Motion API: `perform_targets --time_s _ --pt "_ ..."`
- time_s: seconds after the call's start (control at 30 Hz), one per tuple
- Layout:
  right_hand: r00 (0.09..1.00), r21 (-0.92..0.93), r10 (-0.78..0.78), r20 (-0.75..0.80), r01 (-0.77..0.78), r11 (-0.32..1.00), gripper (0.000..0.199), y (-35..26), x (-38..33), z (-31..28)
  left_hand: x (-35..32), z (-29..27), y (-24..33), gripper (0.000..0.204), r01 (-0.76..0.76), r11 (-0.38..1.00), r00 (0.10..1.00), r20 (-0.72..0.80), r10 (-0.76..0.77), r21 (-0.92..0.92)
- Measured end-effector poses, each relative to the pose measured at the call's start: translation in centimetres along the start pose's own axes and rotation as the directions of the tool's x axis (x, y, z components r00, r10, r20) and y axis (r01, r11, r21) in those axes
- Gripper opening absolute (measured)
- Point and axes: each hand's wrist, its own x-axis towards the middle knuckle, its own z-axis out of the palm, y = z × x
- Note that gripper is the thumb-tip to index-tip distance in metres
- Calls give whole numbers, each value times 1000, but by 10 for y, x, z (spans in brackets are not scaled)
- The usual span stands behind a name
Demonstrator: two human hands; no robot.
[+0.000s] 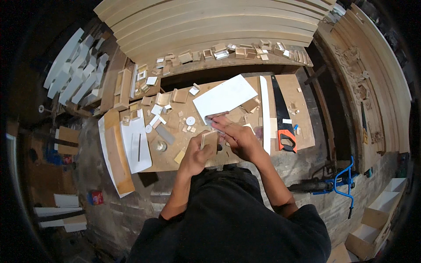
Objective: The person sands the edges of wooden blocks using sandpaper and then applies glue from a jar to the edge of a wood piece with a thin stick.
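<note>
Over the near edge of the counter (175, 160), the left hand (196, 155) has its grip clamped on a small tan wooden block (209, 140), fingers wrapped around its lower part so the flat top stands up just beside the other hand. The right hand (237, 136) reaches forward with its fingers pressed together on the near corner of a white rectangular panel (224, 97); whether the thumb pinches under the panel or only rests on it cannot be told. The panel lies tilted across the middle of the counter, its far corner pointing away from the person, its face plain, smooth and matte white. Around it the counter is a worn brown board strewn with small wood offcuts (166, 98), white chips and a white disc (190, 121). A long white strip (265, 114) lies just right of the hands, and beside that a hand saw (283, 118) with an orange and black handle. At the left edge a curved wooden piece (117, 153) and a white sheet (136, 144) overhang. Behind, stacked pale planks (210, 22) carry a row of more small blocks, white slats (74, 70) lie at far left, and a blue metal frame (342, 179) stands on the rough concrete floor at right.
</note>
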Motion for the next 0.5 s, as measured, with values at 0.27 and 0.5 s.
perform_targets --time_s 0.27,0.5 --pt "998 -5 66 6 -65 998 59 -20 13 13 12 -28 -18 24 -170 953 985 56 161 252" --pt "983 -24 174 63 -173 985 44 -36 25 45 -1 -62 7 26 -123 891 992 86 95 437"
